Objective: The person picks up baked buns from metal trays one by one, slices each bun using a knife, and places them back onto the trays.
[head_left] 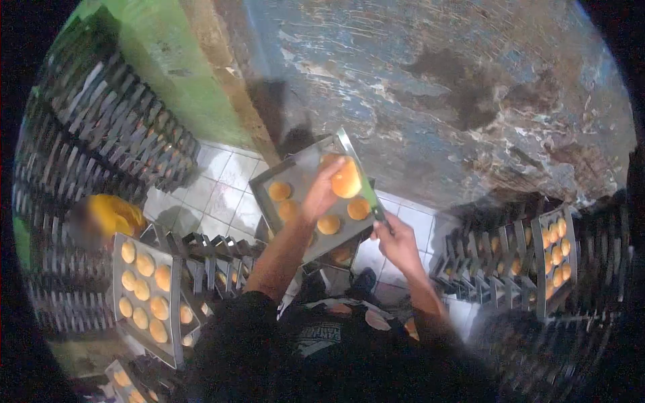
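One bun (pixel 346 176) in hand above a part-filled tray (pixel 304 165).
Left: the side tray (pixel 177 302) carries rows of browned buns, tilted beside racks (pixel 127 101); a person in yellow (pixel 119 216) is near it. Centre: the left hand (pixel 321 196) has its fingers clamped on the bun, clear of the tray floor, where at least four others lie, spaced apart. The right hand (pixel 399 243) has its fingers closed at the tray's edge; whether they also grip a tool, I cannot tell. Browning looks done, in my judgement. Right: the far tray (pixel 542 292), steeply tilted, bears rows of similar buns.
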### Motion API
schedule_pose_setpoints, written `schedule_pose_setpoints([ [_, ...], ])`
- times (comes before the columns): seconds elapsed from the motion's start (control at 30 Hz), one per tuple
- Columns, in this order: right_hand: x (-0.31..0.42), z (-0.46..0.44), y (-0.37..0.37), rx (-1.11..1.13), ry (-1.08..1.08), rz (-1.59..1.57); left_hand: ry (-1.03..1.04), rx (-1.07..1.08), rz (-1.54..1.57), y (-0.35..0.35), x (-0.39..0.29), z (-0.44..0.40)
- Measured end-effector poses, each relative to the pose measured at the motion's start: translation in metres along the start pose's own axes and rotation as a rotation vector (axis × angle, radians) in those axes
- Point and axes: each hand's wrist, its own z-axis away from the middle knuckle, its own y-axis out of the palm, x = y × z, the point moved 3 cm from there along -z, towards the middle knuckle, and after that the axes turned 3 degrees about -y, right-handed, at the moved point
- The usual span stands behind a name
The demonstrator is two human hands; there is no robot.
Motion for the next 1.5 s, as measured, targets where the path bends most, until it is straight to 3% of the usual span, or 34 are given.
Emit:
schedule_pose_setpoints([
  [0.13,0.022,-0.013,-0.004,0.058,0.101,-0.017,0.044,-0.023,0.019,-0.001,0.001,-0.007],
  [0.27,0.000,0.018,-0.004,0.079,0.124,0.034,0.019,0.012,0.050,-0.016,-0.019,-0.005],
  [0.47,0.001,-0.019,0.007,0.084,0.163,-0.007,0.007,0.049,-0.164,0.000,0.016,0.011],
  [0.53,-0.001,-0.019,0.008,0.092,0.113,0.001,0.050,-0.063,-0.092,-0.009,0.012,0.004],
  [0.63,-0.008,0.012,0.005,0.124,0.176,0.053,-0.068,-0.046,0.034,-0.022,-0.017,0.004],
  [0.73,-0.007,0.029,0.007,0.146,0.266,0.036,-0.045,-0.017,0.133,-0.019,-0.027,0.015],
  [0.9,-0.028,-0.026,0.031,0.077,0.150,0.008,-0.033,-0.116,0.120,-0.029,0.037,0.001],
  [1.1,-0.035,0.006,0.028,0.128,0.147,0.148,-0.044,-0.134,0.146,-0.059,0.000,-0.007],
  [1.2,-0.047,0.005,0.033,0.128,0.233,0.075,-0.070,-0.036,0.087,-0.067,0.020,-0.010],
  [1.3,-0.053,-0.036,0.043,0.134,0.121,0.065,0.008,-0.113,0.041,-0.043,0.037,-0.003],
  [1.5,-0.059,-0.020,0.044,0.155,0.152,0.209,-0.019,-0.077,0.151,-0.096,0.001,-0.029],
])
